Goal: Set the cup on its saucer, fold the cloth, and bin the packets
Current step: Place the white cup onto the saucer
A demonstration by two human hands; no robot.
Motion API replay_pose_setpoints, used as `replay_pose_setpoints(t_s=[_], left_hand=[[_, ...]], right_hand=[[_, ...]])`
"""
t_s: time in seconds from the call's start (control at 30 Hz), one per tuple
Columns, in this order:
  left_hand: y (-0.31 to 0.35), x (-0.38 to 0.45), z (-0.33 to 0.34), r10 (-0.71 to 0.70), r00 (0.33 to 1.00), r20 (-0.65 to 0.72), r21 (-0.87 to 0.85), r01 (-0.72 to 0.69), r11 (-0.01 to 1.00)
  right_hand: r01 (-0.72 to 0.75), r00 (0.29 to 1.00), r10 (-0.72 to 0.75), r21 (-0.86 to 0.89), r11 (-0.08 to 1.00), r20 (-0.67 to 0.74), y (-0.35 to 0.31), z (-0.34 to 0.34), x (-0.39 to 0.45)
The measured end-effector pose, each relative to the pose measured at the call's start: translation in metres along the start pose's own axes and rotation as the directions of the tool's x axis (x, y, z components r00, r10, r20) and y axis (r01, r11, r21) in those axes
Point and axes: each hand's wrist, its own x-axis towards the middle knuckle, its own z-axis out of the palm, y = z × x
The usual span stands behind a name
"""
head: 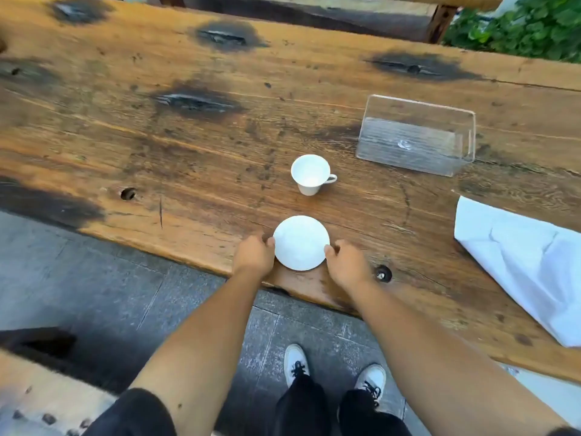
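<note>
A round white saucer (301,242) lies near the front edge of the wooden table (157,146). My left hand (254,255) grips its left rim and my right hand (345,262) grips its right rim. A small white cup (310,173) stands upright on the bare table just beyond the saucer, its handle pointing right. A white cloth (522,262) lies spread and creased at the right edge of the table. No packets are in view.
A clear plastic box (416,135) sits behind and to the right of the cup. The table has dark burn marks and small holes. Below the table edge are grey paving, my shoes and a bench corner; green plants grow at the far right.
</note>
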Motion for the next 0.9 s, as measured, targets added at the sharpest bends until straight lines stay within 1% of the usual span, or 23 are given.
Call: replay_pose_setpoints(t_s=[0.07,0.13,0.23,0.37,0.5,0.63,0.73,0.9], left_hand=[[0.0,0.008,0.002,-0.027,1.0,0.012,-0.034,0.027,0.999],[0.0,0.012,0.004,-0.041,0.999,0.03,-0.064,0.043,0.997],[0.003,0.013,0.009,-0.039,0.998,0.039,-0.082,0.042,0.996],[0.018,0.0,0.018,-0.001,0.998,0.067,-0.097,0.008,0.995],[0.045,-0.035,0.043,0.076,0.99,0.115,-0.109,-0.064,0.992],[0.072,-0.063,0.07,0.112,0.979,0.169,-0.086,-0.099,0.991],[0.084,-0.071,0.085,0.11,0.978,0.178,-0.032,-0.106,0.994],[0.093,-0.074,0.099,0.093,0.977,0.191,0.019,-0.098,0.995]], right_hand=[[-0.054,0.998,0.056,0.084,0.995,-0.029,0.0,0.005,0.009],[-0.096,0.995,0.101,0.151,0.984,-0.026,-0.002,0.007,0.013],[-0.101,0.995,0.104,0.207,0.973,-0.007,-0.001,0.008,0.018],[-0.094,0.993,0.109,0.235,0.967,-0.052,0.02,-0.009,0.011],[-0.097,0.984,0.126,0.21,0.973,-0.129,0.067,-0.038,-0.016],[-0.138,0.967,0.174,0.192,0.972,-0.185,0.108,-0.06,-0.039],[-0.183,0.956,0.23,0.237,0.954,-0.185,0.126,-0.064,-0.041],[-0.209,0.948,0.257,0.242,0.948,-0.19,0.145,-0.063,-0.039]])
